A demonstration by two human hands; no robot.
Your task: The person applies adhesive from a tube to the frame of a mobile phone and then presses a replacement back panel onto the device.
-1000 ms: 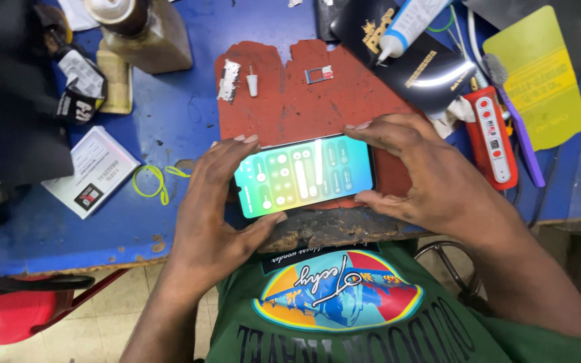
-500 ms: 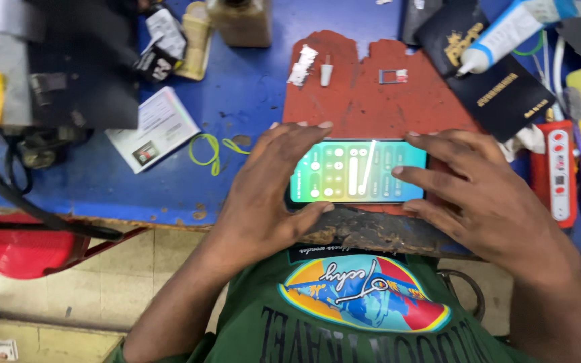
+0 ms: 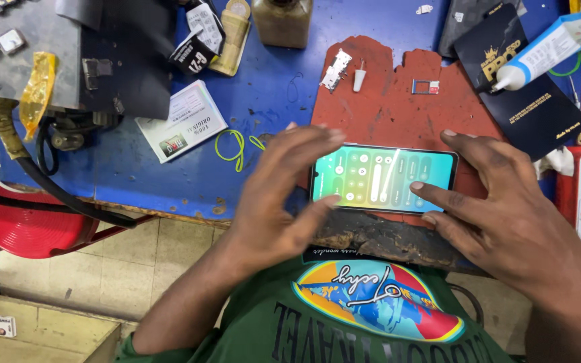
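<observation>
Smartphone (image 3: 383,178), screen lit, long axis crosswise, lying between both hands on the red mat (image 3: 398,101). Left hand (image 3: 284,195): fingers spread, thumb touching its near-left corner. Right hand (image 3: 506,215): fingers spread, fingertips at its right end.

Count: 1 smartphone (image 3: 383,178), screen lit. 2 hands on it – left hand (image 3: 284,195), right hand (image 3: 506,215). 1 red mat (image 3: 398,114). 1 white glue tube (image 3: 546,50). 1 SIM tray (image 3: 425,87). 1 brown bottle (image 3: 282,21). 1 white card (image 3: 181,129). 1 black box (image 3: 522,91). 1 green rubber band (image 3: 231,146).
</observation>
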